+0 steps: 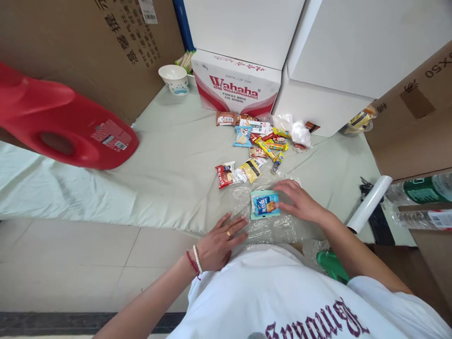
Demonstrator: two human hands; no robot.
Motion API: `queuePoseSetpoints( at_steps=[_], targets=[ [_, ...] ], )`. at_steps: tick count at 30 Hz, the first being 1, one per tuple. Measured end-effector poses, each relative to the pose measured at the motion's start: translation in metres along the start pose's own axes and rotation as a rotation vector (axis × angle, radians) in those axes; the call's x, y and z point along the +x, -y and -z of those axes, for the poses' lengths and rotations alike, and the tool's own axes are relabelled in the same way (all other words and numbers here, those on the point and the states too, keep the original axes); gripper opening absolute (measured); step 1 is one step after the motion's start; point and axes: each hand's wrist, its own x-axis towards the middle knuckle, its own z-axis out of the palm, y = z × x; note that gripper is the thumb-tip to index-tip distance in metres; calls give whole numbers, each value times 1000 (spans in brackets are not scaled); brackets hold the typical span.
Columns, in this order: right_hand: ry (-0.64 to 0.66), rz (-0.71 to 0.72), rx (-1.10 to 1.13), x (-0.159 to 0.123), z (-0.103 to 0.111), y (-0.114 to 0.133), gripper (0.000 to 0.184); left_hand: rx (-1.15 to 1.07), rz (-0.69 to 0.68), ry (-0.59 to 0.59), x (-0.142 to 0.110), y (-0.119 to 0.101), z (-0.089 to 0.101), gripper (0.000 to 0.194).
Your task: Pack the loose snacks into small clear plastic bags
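Note:
A blue snack packet (265,205) lies on a sheet of clear plastic wrap (271,226) spread on the pale green cloth (169,160). My right hand (299,201) lies flat beside the packet, fingers stretched out, fingertips touching its right edge. My left hand (221,241), with a ring and bead bracelets, rests flat and open on the wrap's left edge. A pile of several small snack packets (259,146) lies just beyond the wrap, with a red packet (225,175) and a yellow one (251,170) nearest.
A Wahaha carton (236,84) and white boxes (346,61) stand at the back, a paper cup (173,78) to their left. A red jug (60,122) lies at left. A roll of wrap (369,203), keys and water bottles (420,190) sit at right. Brown cartons flank both sides.

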Motion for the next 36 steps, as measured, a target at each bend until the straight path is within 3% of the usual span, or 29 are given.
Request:
queuePoseSetpoints(
  at_steps=[4, 7, 9, 10, 13, 16, 18, 22, 24, 27, 29, 31, 34, 36],
  targets=[
    [179, 88, 33, -70, -6, 3, 64, 41, 34, -22, -4, 11, -8, 36],
    [114, 27, 24, -103, -27, -2, 42, -67, 84, -73, 1, 14, -8, 21],
    [54, 14, 95, -107, -32, -8, 25, -166, 156, -85, 8, 14, -1, 22],
    [49, 8, 150, -104, -31, -10, 24, -209, 205, -85, 13, 14, 5, 24],
    [96, -87, 307, -85, -14, -19, 32, -246, 402, -66, 32, 20, 22, 33],
    [88, -250, 337, -62, 4, -30, 40, -128, 580, -37, 57, 31, 32, 37],
    [103, -318, 235, -48, 11, -38, 38, -24, 672, -17, 72, 37, 32, 33],
    [132, -400, -176, -14, 15, -42, 20, 116, 820, -14, 91, 39, 21, 24],
    [41, -382, -317, 8, 15, -38, 20, 145, 876, -83, 93, 37, 13, 23],
    [-88, -227, -330, 47, 12, -30, 42, 163, 934, -228, 93, 36, 2, 39],
    [-100, -149, -271, 73, 6, -28, 62, 154, 958, -300, 93, 37, -2, 49],
    [-37, -162, -219, 94, 0, -30, 70, 131, 985, -320, 94, 38, -2, 55],
    [99, -223, -199, 109, -1, -32, 40, 71, 1063, -267, 98, 39, 3, 61],
    [125, -195, -187, 106, 5, -26, 21, 28, 1136, -209, 102, 41, 9, 65]
  ],
)
